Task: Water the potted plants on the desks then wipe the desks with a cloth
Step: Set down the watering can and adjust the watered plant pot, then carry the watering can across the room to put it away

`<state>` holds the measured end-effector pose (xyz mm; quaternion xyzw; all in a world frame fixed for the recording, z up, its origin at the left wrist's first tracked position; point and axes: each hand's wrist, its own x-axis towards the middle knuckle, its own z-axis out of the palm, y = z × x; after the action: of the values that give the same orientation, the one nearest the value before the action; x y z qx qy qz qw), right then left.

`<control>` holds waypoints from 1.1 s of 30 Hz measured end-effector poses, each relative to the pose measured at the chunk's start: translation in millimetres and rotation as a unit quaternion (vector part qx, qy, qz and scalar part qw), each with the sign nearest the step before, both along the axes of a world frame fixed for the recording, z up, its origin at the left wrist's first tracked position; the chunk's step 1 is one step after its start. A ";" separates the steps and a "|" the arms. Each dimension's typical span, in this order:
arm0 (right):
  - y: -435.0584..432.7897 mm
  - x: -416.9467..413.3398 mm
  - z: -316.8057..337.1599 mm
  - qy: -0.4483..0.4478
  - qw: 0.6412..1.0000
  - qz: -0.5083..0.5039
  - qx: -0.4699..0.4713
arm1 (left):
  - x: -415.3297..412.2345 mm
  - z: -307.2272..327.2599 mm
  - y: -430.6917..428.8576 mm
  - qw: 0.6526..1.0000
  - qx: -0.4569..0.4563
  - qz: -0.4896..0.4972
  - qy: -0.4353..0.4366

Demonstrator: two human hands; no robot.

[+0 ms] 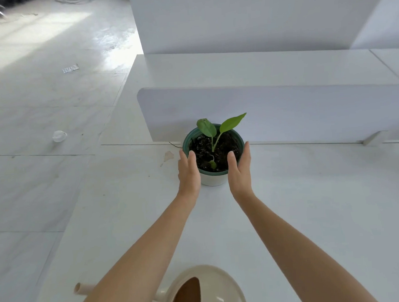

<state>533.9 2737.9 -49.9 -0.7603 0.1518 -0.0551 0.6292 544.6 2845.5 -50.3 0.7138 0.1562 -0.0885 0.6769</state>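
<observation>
Cream watering can [203, 293] sits at bottom centre as your left hand [188, 172] and right hand [240, 170], fingers straight, flank the potted plant [213, 150] mid-frame on the desk [313, 202]; whether either palm touches is unclear. Squeeze unevenly and the pot could tip, spilling wet soil.

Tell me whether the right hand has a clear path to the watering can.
Probably yes: the right hand is open beside the plant pot, and bare desk lies between it and the watering can.
</observation>
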 end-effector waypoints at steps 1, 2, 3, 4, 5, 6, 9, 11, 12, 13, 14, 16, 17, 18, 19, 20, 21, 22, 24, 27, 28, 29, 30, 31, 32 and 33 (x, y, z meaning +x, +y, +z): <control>-2.6 -0.4 0.2 0.000 1.000 0.009 -0.016 | -0.8 2.8 1.7 1.000 0.008 -0.006 0.012; -5.5 -1.4 0.5 0.002 0.999 0.015 -0.028 | -2.4 7.2 4.4 0.999 0.012 -0.013 0.027; -8.1 -3.4 1.8 0.004 0.999 0.017 -0.032 | -4.1 11.0 8.1 0.999 0.013 -0.020 0.041; -10.1 -6.4 3.7 0.008 0.999 0.016 -0.030 | -7.9 15.6 12.1 0.999 0.013 -0.025 0.045; -11.9 -10.7 6.2 0.011 1.000 0.013 -0.023 | -13.3 21.3 15.7 0.999 0.012 -0.027 0.044; -13.3 -16.5 9.6 0.014 1.000 0.012 -0.014 | -20.5 28.0 20.2 0.999 0.009 -0.025 0.042; -17.5 -42.8 20.0 0.024 0.999 0.024 -0.006 | -50.9 46.2 39.1 1.000 -0.009 0.004 0.029; -22.1 -65.4 25.7 0.027 0.999 0.040 -0.026 | -79.6 59.0 52.4 0.999 -0.025 0.024 0.003; -24.9 -77.8 28.3 0.030 0.998 0.048 -0.035 | -95.3 64.7 59.5 0.999 -0.025 0.030 -0.013; -27.9 -90.9 31.1 0.034 0.997 0.056 -0.042 | -111.4 69.0 67.4 0.999 -0.022 0.034 -0.031; -30.9 -104.1 34.4 0.038 0.996 0.062 -0.044 | -127.5 72.5 75.3 0.998 -0.018 0.040 -0.050; -36.6 -131.6 40.9 0.047 0.996 0.070 -0.037 | -160.1 74.7 92.2 0.994 -0.016 0.065 -0.088; -39.1 -145.1 42.9 0.052 0.996 0.071 -0.034 | -176.3 73.7 100.1 0.991 -0.005 0.079 -0.108; -41.2 -158.5 43.5 0.056 0.995 0.069 -0.036 | -192.5 71.2 107.6 0.988 0.012 0.090 -0.128; -42.7 -171.5 42.5 0.060 0.995 0.065 -0.045 | -208.0 67.1 114.3 0.984 0.026 0.101 -0.144; -43.0 -184.4 40.8 0.065 0.994 0.063 -0.054 | -222.1 60.5 121.1 0.980 0.031 0.120 -0.153; -42.6 -197.6 38.4 0.069 0.994 0.064 -0.062 | -234.6 52.8 127.3 0.978 0.026 0.144 -0.151; -41.5 -210.5 35.7 0.072 0.993 0.068 -0.069 | -245.4 43.1 133.1 0.975 0.023 0.171 -0.141; -38.5 -234.1 30.0 0.080 0.991 0.076 -0.076 | -262.6 24.6 142.7 0.971 0.032 0.214 -0.107; -32.2 -259.1 20.6 0.094 0.990 0.082 -0.067 | -281.1 0.6 150.6 0.971 0.016 0.233 -0.042; -29.3 -264.7 17.5 0.100 0.989 0.088 -0.065 | -285.3 -6.6 152.0 0.973 0.002 0.231 -0.020; -26.0 -269.3 14.2 0.106 0.987 0.097 -0.066 | -288.6 -12.4 152.6 0.974 -0.017 0.226 0.003; -22.6 -273.3 11.8 0.108 0.986 0.109 -0.065 | -291.0 -17.4 152.7 0.974 -0.038 0.222 0.024; -19.5 -276.6 9.8 0.111 0.985 0.118 -0.065 | -291.9 -20.9 152.0 0.973 -0.060 0.220 0.042; -16.7 -278.9 8.7 0.113 0.984 0.122 -0.064 | -291.2 -23.3 151.3 0.971 -0.079 0.217 0.053; -14.9 -280.4 7.4 0.114 0.984 0.121 -0.064 | -288.9 -24.4 150.3 0.970 -0.093 0.214 0.059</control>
<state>253.5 2723.0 -42.5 -0.8132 0.1256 0.0989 0.5596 255.7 2995.7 -74.6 0.5910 0.3364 0.0027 0.7332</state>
